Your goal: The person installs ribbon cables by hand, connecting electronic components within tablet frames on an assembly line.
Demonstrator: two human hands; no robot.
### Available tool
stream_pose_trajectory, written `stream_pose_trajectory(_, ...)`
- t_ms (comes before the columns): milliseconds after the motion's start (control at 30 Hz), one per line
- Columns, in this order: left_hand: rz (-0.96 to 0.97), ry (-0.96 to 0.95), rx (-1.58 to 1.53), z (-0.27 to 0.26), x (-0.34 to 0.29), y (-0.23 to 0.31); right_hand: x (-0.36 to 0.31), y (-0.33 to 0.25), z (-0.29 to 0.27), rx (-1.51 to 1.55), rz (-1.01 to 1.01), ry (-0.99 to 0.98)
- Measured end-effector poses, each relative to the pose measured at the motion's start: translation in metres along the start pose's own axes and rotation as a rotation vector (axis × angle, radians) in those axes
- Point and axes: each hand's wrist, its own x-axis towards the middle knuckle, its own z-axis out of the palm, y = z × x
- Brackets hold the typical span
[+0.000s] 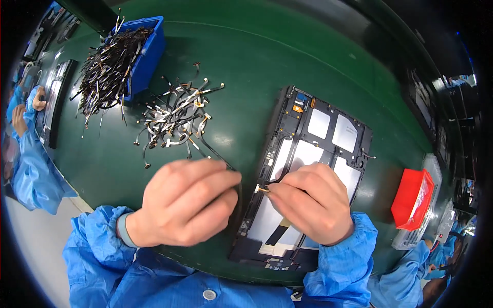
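Note:
An open device chassis (334, 169), dark-framed with silvery-white panels inside, lies at a slant on the green table. Over its left edge, my right hand (313, 203) pinches a thin cable with a small white connector (258, 189) at its end. Just above those fingers, a black cable (290, 163) curves along the chassis. My left hand (190, 203) is closed, fingertips together, to the left of the chassis. One black cable (218, 155) runs from the loose cable pile (177, 115) to the left fingers; whatever they pinch is hidden.
A blue bin (149, 56) overflowing with cables stands at the far left. Beyond it lies another dark chassis (57, 102), with a co-worker's hands (28, 110) beside it. A red tray (411, 200) sits at the right. Another person's blue sleeve (403, 280) shows at the lower right.

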Motion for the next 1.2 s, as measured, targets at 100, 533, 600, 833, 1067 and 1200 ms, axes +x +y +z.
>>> stream_pose_trajectory(100,-0.02,0.074,0.058,0.007,0.006,-0.007,0.002,0.001,0.004,-0.008,0.007,0.016)
stream_pose_trajectory(533,-0.031,0.011,-0.044,0.016,0.003,-0.001,0.004,0.003,0.005,0.096,0.058,0.067)
stream_pose_trajectory(600,-0.046,-0.025,-0.067,0.014,0.0,0.002,0.005,0.003,0.004,0.109,0.059,0.051)
stream_pose_trajectory(833,0.078,-0.054,-0.052,0.016,-0.002,0.001,0.003,0.004,0.001,0.106,0.044,0.003)
stream_pose_trajectory(1067,0.121,-0.008,0.012,0.022,-0.003,0.001,0.002,0.002,0.001,0.092,0.031,-0.004)
stream_pose_trajectory(1200,0.118,-0.061,0.015,0.018,0.0,-0.001,-0.002,-0.003,-0.002,-0.031,-0.043,-0.053)
